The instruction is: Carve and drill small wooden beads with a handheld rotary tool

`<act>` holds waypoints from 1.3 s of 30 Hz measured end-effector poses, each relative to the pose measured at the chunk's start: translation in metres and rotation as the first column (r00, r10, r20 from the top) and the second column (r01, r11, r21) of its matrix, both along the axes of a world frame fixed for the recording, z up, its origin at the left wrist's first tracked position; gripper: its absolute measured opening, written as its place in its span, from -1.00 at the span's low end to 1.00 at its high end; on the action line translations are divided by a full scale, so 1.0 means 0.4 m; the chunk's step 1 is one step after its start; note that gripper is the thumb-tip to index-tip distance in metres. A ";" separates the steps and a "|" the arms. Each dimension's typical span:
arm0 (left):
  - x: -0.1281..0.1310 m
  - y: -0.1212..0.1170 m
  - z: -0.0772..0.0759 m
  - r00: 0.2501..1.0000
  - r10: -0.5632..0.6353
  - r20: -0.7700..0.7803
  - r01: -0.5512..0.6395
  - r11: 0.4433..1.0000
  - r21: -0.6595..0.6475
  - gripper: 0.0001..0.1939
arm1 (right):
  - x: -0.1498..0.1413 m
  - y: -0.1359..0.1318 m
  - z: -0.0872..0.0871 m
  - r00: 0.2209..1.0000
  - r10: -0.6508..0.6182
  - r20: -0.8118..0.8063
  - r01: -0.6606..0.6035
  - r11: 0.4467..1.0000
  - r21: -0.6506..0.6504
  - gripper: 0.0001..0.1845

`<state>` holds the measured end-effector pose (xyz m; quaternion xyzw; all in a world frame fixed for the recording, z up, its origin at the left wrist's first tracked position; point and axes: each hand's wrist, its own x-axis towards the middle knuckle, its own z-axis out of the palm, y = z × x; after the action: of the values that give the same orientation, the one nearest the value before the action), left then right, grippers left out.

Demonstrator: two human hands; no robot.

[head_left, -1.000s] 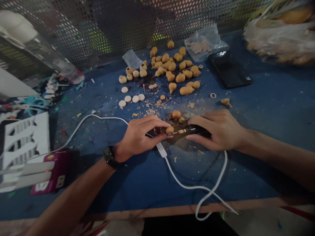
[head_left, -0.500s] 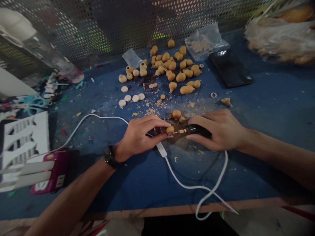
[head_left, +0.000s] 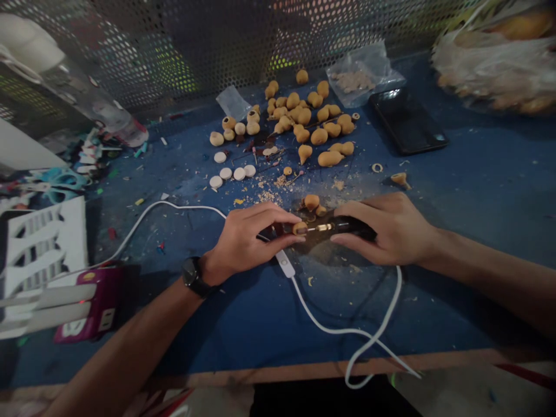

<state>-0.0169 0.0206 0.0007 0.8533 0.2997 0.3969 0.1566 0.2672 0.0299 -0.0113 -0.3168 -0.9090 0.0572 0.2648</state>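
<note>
My left hand (head_left: 245,238) pinches a small tan gourd-shaped piece (head_left: 299,227) between thumb and fingers, low over the blue table (head_left: 478,191). My right hand (head_left: 386,227) is wrapped round a black corded rotary tool (head_left: 343,225), whose brass tip points left and meets the piece. The tool's white cord (head_left: 330,330) loops off the table's front edge. Two more tan pieces (head_left: 311,202) lie just behind the tip, amid shavings.
A heap of tan gourd-shaped pieces (head_left: 310,121) and white discs (head_left: 232,174) lies farther back. A black phone (head_left: 406,121), plastic bags (head_left: 362,72), a perforated metal wall (head_left: 217,46) and a pink power strip (head_left: 87,307) at left surround the spot.
The tool tip and the pinched piece have shifted slightly upward and closer together; both hands keep their grip and place.
</note>
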 end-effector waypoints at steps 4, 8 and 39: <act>0.001 0.001 -0.001 1.000 0.004 0.017 -0.004 1.000 0.008 -0.76 | 0.006 -0.003 0.002 0.989 -0.059 -0.133 0.053 0.998 -0.044 -0.72; 0.001 0.002 -0.001 1.000 0.009 0.022 -0.009 1.000 -0.005 -0.78 | 0.004 -0.005 -0.001 0.993 -0.040 -0.111 0.036 0.999 -0.033 -0.70; -0.001 0.002 -0.003 0.998 0.036 0.045 -0.036 0.999 0.013 -0.85 | -0.005 -0.004 -0.004 0.998 -0.025 0.058 0.022 0.999 0.049 -0.56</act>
<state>-0.0173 0.0215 -0.0004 0.8397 0.3086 0.4208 0.1501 0.2654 0.0284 -0.0129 -0.3224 -0.9137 0.0227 0.2462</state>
